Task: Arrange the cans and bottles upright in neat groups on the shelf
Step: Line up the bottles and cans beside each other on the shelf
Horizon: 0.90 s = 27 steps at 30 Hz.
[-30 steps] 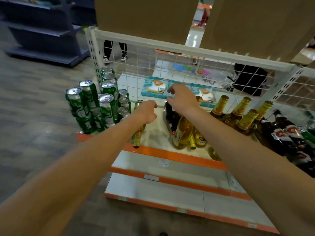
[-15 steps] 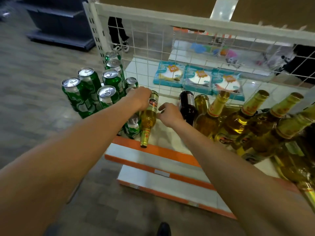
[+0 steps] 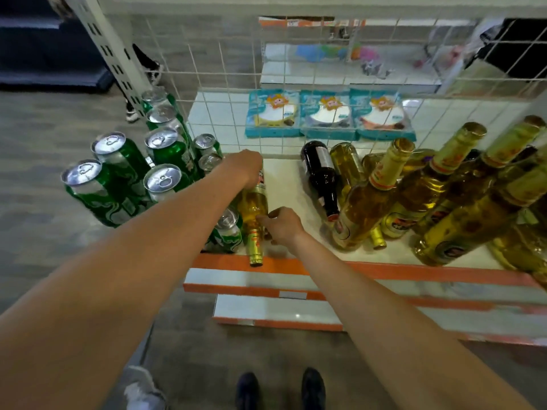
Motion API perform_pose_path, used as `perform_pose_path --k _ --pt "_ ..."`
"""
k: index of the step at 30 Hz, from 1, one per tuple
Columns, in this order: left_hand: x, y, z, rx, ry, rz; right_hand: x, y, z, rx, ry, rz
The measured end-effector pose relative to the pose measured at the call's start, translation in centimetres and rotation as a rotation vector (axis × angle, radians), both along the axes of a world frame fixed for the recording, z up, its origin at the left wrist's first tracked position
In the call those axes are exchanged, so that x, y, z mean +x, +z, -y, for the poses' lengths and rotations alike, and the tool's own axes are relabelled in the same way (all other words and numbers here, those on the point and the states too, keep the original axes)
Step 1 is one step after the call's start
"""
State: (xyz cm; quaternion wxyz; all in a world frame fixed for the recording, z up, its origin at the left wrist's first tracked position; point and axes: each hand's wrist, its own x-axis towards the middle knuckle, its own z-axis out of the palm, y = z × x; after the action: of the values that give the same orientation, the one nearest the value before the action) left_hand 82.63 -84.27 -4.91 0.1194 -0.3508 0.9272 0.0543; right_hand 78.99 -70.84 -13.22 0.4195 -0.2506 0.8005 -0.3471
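Yellow bottle lies flat on the shelf, just right of the green cans; long axis runs back to front, cap at the orange front edge; left hand curls over the base end at the rear; right hand pinches the neck, nearer the cap; judgement: lifting the neck would pivot it upright about the base.

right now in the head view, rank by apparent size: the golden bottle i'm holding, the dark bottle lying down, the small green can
Tied largest: golden bottle and dark bottle, alike in length; the golden one is partly covered, so I won't rank them.
Smallest: small green can, partly hidden.
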Motion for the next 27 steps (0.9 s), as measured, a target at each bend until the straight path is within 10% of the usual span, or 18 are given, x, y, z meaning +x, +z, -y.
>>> perform_pose_path --k 7,27 --pt "0.1 -1.4 0.5 -0.013 -0.124 0.053 1.9 0.3 -0.7 0.075 -0.156 0.342" --pt "-0.6 -0.2 -2.1 0.224 -0.130 0.064 -4.3 19.6 -3.4 0.327 0.410 -0.843"
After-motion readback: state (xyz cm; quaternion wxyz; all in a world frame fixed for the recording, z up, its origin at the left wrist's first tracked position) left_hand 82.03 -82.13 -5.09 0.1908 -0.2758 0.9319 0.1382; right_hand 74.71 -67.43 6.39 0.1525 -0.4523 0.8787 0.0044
